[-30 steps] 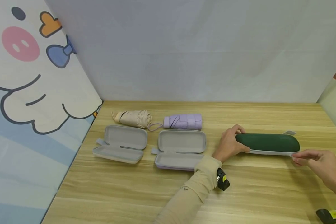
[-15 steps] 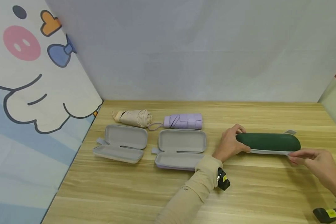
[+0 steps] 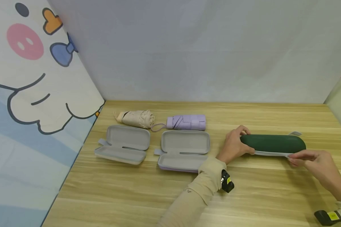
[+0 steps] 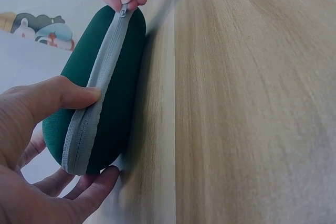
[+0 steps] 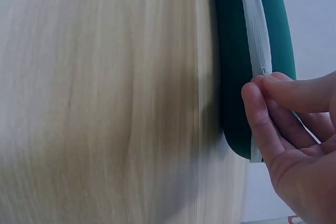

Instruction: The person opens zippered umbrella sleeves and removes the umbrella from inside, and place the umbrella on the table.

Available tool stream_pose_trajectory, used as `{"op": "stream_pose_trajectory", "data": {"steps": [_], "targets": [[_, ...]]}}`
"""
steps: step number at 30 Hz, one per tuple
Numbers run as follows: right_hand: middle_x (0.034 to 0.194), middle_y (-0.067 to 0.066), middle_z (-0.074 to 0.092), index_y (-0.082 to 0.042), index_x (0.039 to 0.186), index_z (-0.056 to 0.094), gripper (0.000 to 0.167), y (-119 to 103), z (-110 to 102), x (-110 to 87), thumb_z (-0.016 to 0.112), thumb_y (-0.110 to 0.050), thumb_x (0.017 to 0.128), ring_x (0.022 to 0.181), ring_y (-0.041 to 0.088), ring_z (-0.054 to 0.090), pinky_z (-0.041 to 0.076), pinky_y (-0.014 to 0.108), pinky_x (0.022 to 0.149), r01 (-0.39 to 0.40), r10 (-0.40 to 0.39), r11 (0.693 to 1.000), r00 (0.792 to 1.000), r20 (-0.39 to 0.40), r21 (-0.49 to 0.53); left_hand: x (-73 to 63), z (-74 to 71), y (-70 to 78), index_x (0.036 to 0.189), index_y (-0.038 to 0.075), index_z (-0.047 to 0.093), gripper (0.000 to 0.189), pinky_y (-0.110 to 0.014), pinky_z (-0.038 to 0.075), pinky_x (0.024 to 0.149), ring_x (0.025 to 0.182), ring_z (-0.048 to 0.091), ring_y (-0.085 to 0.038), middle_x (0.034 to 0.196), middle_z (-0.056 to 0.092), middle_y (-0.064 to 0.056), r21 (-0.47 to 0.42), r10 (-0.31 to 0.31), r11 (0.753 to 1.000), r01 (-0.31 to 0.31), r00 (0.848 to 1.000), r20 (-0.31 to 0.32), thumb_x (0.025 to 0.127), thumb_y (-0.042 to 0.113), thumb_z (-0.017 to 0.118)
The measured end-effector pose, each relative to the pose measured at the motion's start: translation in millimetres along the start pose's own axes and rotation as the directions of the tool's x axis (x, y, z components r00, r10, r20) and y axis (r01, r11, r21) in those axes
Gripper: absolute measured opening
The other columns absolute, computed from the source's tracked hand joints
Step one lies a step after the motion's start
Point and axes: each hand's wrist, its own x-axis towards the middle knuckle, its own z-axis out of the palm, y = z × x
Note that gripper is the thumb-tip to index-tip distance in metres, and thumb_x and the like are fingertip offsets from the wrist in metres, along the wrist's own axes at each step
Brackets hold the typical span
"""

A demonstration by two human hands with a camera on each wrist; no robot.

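Observation:
A dark green zippered case [image 3: 272, 143] with a pale grey zip band lies lengthwise on the right of the table, its lid down. My left hand [image 3: 233, 145] grips its left end, thumb on the zip band [image 4: 100, 77] and fingers round the far side. Thumb and fingers of my right hand [image 3: 318, 162] pinch the zipper pull [image 4: 124, 10] on the near side, toward the case's right end. In the right wrist view the zipper slider [image 5: 264, 71] shows just beyond the fingertips. Whatever is inside the case is hidden.
Left of my hands lie two unzipped grey-lined cases, one cream [image 3: 122, 142] and one lilac [image 3: 184, 143]. Behind them are a folded beige umbrella [image 3: 136, 119] and a folded lilac umbrella [image 3: 186, 122]. A pale cloth wall [image 3: 204, 50] borders the wooden table's back edge.
My right hand has slid left along the near side of the green case, drawing the zipper pull with it. My left hand keeps its grip on the left end.

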Motion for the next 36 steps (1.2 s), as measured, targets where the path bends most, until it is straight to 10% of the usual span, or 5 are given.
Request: {"op": "stream_pose_trajectory", "data": {"steps": [36], "targets": [[0.075,-0.007,0.071,0.001,0.087,0.075,0.012,-28,31,2.2,0.074,-0.010,0.082,0.068,-0.005,0.061,0.044,0.010,0.060,0.089,-0.096,0.993,0.991,-0.089,-0.080,-0.1,-0.4,-0.8,0.100,0.025,0.057,0.052,-0.022,0.044,0.079,0.100,0.051,-0.008,0.105,0.059,0.008,0.017,-0.003,1.000,0.003,1.000,0.011,0.061,0.013,0.089]]}}
